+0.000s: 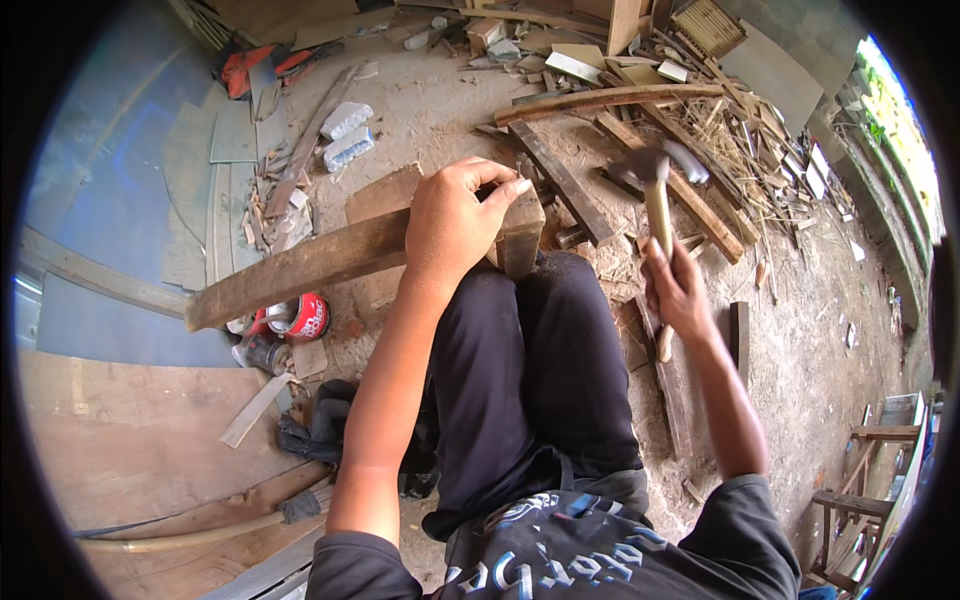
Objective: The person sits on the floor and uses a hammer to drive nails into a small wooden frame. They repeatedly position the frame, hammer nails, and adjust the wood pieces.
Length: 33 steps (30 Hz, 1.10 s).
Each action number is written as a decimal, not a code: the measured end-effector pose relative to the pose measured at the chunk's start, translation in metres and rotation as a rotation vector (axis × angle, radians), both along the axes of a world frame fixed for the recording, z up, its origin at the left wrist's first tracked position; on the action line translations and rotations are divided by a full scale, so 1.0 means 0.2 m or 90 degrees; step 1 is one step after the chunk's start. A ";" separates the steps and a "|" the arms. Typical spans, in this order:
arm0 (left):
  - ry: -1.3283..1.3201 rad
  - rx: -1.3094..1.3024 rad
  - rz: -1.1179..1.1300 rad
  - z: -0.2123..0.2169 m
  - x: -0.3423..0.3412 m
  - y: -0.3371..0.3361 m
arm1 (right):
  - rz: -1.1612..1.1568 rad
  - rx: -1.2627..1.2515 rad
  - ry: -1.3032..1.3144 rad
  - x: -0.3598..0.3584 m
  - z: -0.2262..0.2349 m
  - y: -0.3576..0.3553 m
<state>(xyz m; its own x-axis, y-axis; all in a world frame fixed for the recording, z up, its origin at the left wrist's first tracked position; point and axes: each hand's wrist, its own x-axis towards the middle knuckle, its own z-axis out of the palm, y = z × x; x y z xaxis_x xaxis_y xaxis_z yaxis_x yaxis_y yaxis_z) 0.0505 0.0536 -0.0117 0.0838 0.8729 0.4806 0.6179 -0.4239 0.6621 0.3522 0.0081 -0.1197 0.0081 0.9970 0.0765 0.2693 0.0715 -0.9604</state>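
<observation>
A long, weathered wooden beam [320, 262] runs from the left to its end above my knees. My left hand [455, 215] is closed over the beam near that end, thumb lying along the top and the other fingers mostly hidden behind. A thin dark point, perhaps a nail, shows by the thumb tip, too small to be sure. Below the beam's end, a second wood piece [520, 252] meets it at an angle. My right hand [678, 285] grips a hammer [657, 212] by its pale handle, head up and blurred, to the right of the beam and apart from it.
Loose timbers [575, 185] and wood scraps lie ahead and to the right. Two whitish broken blocks [347, 135] rest on the floor ahead left. A red can [303, 316] stands under the beam, near a plywood sheet [150, 430]. A wooden frame [855, 500] is at lower right.
</observation>
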 end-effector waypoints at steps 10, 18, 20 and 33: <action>-0.006 -0.048 0.023 0.02 -0.04 -0.04 | 0.204 -0.010 -0.267 -0.23 0.92 -0.03; -0.032 -0.023 0.018 -0.02 -0.06 -0.03 | 0.226 0.059 -0.371 -0.30 1.05 -0.02; -0.022 -0.037 0.026 -0.01 -0.05 -0.02 | 0.247 0.053 -0.424 -0.29 1.05 -0.02; -0.015 -0.058 0.042 0.00 -0.04 -0.05 | 0.231 -0.021 -0.455 -0.30 1.10 -0.04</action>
<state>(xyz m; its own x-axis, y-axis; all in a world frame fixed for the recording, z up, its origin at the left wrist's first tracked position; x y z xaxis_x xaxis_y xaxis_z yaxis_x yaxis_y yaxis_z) 0.0430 0.0435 -0.0126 0.0140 0.9166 0.3996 0.6269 -0.3194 0.7106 0.2913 0.0004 0.0999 -0.3567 0.9301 -0.0882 0.7853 0.2473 -0.5676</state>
